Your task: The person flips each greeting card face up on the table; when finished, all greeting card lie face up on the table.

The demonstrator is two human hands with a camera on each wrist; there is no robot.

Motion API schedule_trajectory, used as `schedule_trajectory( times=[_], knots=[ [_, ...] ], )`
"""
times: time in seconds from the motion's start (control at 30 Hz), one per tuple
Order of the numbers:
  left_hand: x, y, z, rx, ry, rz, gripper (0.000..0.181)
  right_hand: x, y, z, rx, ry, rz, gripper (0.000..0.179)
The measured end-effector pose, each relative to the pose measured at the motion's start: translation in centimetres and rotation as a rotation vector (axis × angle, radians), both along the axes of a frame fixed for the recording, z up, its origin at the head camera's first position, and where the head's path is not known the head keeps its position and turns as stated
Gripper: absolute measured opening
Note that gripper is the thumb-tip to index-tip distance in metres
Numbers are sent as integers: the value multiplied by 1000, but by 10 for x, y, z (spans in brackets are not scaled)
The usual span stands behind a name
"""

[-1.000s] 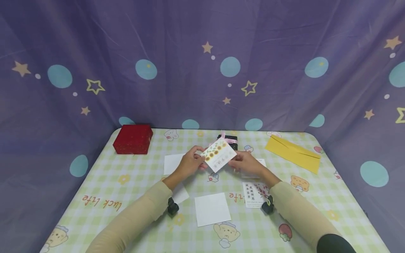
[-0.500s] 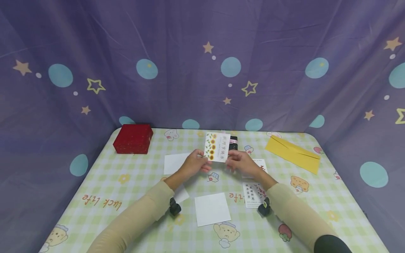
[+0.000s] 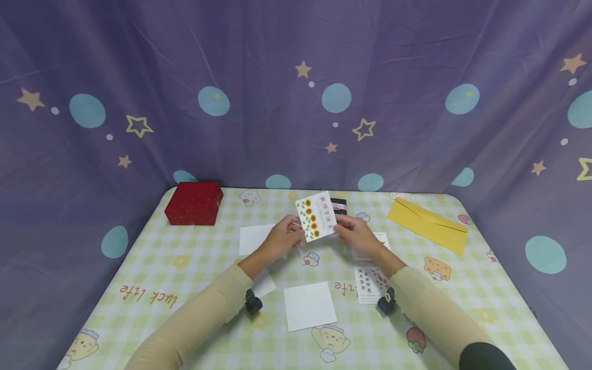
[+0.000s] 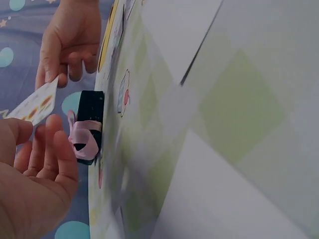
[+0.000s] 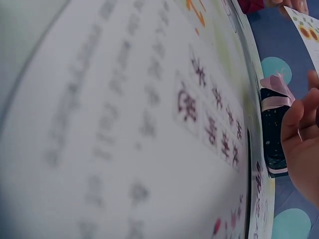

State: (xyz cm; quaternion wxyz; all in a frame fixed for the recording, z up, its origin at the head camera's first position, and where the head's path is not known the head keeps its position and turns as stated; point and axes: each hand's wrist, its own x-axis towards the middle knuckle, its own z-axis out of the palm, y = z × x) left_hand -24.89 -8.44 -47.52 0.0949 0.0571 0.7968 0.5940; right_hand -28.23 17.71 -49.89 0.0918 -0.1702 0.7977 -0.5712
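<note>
Raised above the table, a white card (image 3: 317,217) with a row of sunflowers and Chinese characters is held between both hands. My left hand (image 3: 283,237) pinches its left edge with the thumb over the front; in the left wrist view the other fingers of this left hand (image 4: 47,159) are bent behind. At the opposite edge, my right hand (image 3: 357,234) pinches the card between thumb and fingers. Behind the card, partly covered by it, is a small dark box (image 3: 339,204) tied with a pink ribbon (image 4: 84,142).
A red box (image 3: 194,204) stands at the back left, a yellow envelope (image 3: 428,225) at the back right. Blank white cards (image 3: 311,306) lie at the front and under the left arm. Printed cards (image 3: 368,283) lie beneath the right forearm.
The sunflower card has turned in the hands, from steeply slanted to nearly upright, then slightly tilted. Both hands stay near the same spot. The things on the table have not moved.
</note>
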Motion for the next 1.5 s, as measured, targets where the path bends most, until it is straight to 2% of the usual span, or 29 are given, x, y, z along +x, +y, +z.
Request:
schedule_trajectory(
  times=[0.13,0.27,0.43,0.67,0.87,1.07,1.37,1.5],
  knots=[
    [-1,-3,5,-20,52,10,31,1,2,1,62,19,9,43],
    [-1,-8,6,-76,99,-17,50,2,3,5,133,23,21,42],
    [-1,-12,6,-186,167,-108,71,3,5,12,201,19,18,40],
    [-1,-16,8,-276,205,-268,86,-1,11,14,215,26,83,38],
    [-3,-18,11,-323,194,-359,96,-4,16,16,256,56,150,38],
    [-6,-20,10,-333,193,-425,102,-8,18,21,378,148,199,38],
    [-9,-15,0,-322,187,-450,109,-11,20,18,428,119,219,39],
    [-10,-12,-6,-338,151,-461,112,-12,21,14,449,164,191,37]
  ],
)
